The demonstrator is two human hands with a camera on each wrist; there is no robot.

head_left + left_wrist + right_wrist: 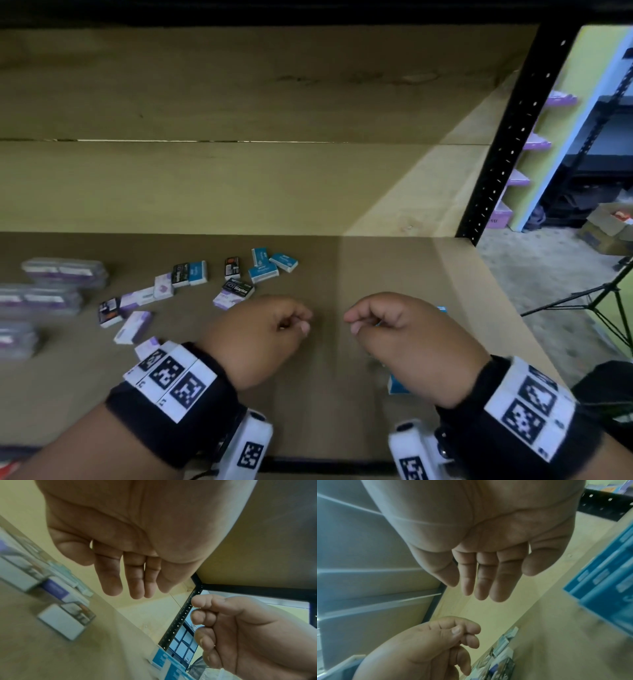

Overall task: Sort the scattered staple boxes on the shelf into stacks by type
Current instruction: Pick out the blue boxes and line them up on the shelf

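- Staple boxes lie scattered on the brown shelf, in the middle left of the head view.
- One black box shows the white word "Staples"; it lies partly on a pale purple box. Other writing is too blurred to read.
- Three blue boxes sit close together just right of the black ones, touching or nearly touching each other.
- More purple boxes and a black box lie further left, and clear flat packs stand in piles at the left edge of the frame.
- A blue stack shows under the right wrist, lower right of centre; in the right wrist view it fills the right edge.
- Left hand hovers over the shelf with fingers loosely curled, and it holds nothing.
- Right hand is the same: fingers hanging relaxed, nothing in them.
- Between the two hands the shelf surface is bare, and also toward the back wall.
- A black post with holes marks the right edge of the shelf, upper right of the frame.
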